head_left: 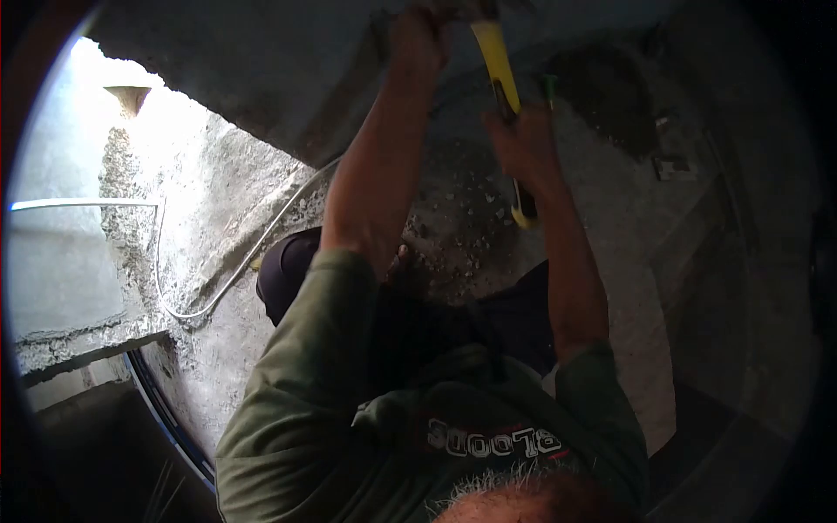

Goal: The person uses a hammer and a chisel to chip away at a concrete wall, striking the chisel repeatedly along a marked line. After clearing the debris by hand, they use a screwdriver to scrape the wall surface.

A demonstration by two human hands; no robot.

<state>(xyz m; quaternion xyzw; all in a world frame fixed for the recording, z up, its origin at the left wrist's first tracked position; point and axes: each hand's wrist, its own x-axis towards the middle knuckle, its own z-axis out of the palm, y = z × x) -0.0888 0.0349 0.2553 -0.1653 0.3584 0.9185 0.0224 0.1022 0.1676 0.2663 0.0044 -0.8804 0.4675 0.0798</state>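
Note:
My right hand [527, 148] is closed around the yellow and black handle of a hammer [495, 57]. The handle's lower end sticks out below my fist, and the hammer's head is dark and blurred at the top of the view. Close beside that head is my left hand [423, 39], raised against the grey concrete surface [288, 61]. Its fingers look curled, but shadow and blur hide what they hold, if anything.
Broken chips of rubble [466, 218] lie on the floor between my legs. A white cable [205, 314] loops across the rough wall at left, near a bright gap. Dark pipes [166, 418] run at lower left. A small pale block [676, 168] lies at right.

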